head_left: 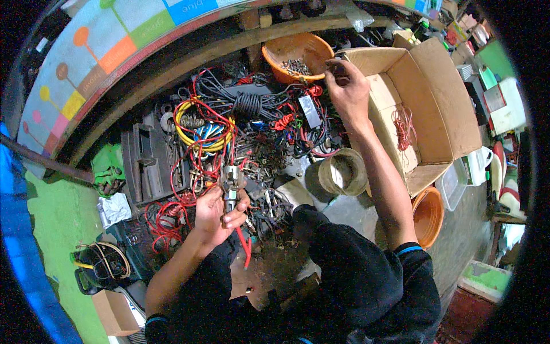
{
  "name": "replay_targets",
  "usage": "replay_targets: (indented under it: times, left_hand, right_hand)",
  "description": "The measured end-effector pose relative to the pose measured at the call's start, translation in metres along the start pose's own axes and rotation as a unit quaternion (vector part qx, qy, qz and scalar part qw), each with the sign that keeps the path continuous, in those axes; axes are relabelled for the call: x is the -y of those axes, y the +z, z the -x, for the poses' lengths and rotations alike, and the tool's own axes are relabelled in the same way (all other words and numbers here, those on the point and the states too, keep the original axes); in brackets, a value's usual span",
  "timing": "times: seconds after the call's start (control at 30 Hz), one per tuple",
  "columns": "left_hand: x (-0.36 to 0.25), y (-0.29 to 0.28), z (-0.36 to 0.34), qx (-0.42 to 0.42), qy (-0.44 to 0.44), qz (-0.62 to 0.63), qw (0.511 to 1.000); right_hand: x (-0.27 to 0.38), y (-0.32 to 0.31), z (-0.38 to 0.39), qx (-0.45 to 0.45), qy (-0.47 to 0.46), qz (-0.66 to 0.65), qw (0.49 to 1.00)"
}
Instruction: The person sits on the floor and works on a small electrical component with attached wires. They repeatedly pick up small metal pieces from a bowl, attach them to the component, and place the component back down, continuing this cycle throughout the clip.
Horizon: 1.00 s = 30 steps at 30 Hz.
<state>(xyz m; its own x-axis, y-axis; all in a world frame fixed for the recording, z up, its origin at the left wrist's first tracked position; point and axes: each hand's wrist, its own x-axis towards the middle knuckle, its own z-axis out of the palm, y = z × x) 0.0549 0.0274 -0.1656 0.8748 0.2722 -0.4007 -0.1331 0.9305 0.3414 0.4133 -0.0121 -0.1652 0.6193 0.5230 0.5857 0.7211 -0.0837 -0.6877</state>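
My left hand point(213, 215) is closed around a metal-headed tool point(231, 176), held upright above the pile. A red, handle-like piece point(246, 252) sticks out below that hand; its exact kind I cannot make out. My right hand point(348, 89) is reached out between an orange bowl point(306, 45) and an open cardboard box point(452, 114). Its thumb and fingers curl together in a pinch, and whatever is between them is too small or hidden to name. Small metal screws or similar bits point(295, 67) lie in the bowl. A bundle of thin red wire point(404, 131) sits in the box.
Tangled yellow cable point(186, 135), black cable point(248, 105) and loose metal parts cover the floor before me. A dark tray point(143, 155) stands left. A grimy round tub point(344, 172), another orange bowl point(428, 218) and a clear plastic container point(452, 186) stand right.
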Motion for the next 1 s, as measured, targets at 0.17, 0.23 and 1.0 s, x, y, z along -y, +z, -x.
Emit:
replay_targets:
  times: [0.17, 0.23, 1.0]
  left_hand:
    - [0.002, -0.002, -0.002, -0.011, 0.016, -0.014, 1.0]
    - [0.003, 0.003, -0.002, -0.008, 0.026, -0.015, 1.0]
    - [-0.007, 0.011, 0.013, -0.126, 0.03, -0.12, 0.984]
  right_hand:
    - [-0.005, -0.008, 0.052, 0.032, 0.022, -0.019, 0.999]
    - [-0.017, -0.008, 0.076, 0.081, 0.069, -0.007, 0.994]
    - [-0.128, 0.111, 0.031, 0.099, 0.334, 0.139, 0.927]
